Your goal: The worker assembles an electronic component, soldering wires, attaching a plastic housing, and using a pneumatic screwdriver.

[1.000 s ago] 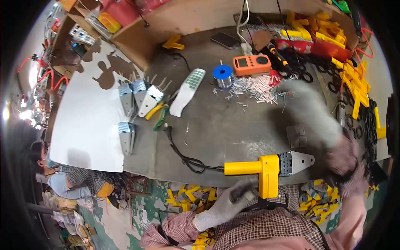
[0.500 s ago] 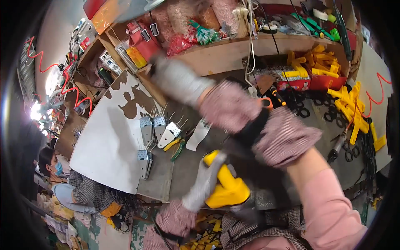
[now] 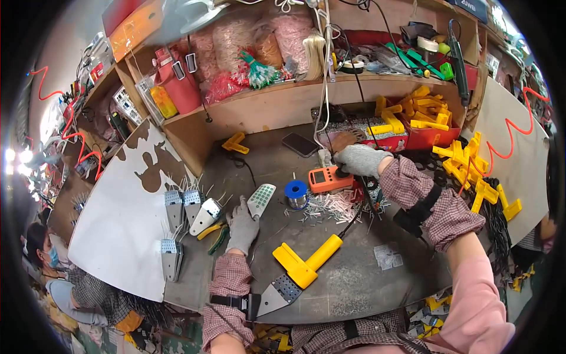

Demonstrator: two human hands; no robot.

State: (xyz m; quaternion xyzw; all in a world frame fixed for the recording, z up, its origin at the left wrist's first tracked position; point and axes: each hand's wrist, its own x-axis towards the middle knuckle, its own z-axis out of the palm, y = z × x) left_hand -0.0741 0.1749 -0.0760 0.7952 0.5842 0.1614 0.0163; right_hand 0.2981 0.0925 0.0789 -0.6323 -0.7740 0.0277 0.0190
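My left hand [image 3: 240, 229], in a grey glove, reaches over the bench with its fingers apart. Its thumb side touches the lower tip of a white tapered plate with green dots [image 3: 261, 199]. My right hand [image 3: 361, 160], also gloved, stretches its fingers over the right end of an orange meter with a small screen [image 3: 330, 179]. Part of the meter's dark dial shows below the fingers; whether they touch it I cannot tell. Between my arms lies a yellow-handled tool [image 3: 306, 264] with a perforated metal blade and black cord. Green-and-yellow pliers [image 3: 217, 236] are beside my left hand.
A blue solder spool [image 3: 296, 193] stands by scattered small pale tubes [image 3: 333, 206]. Several wired metal plates [image 3: 191, 206] sit left. Yellow handles fill a red box [image 3: 430, 130] and pile up at right. A phone [image 3: 300, 144] lies behind. A person sits far left.
The yellow-handled tool has left my left hand and lies on the bench. That hand has moved forward to the white plate. My right hand has swung from the upper left to the meter.
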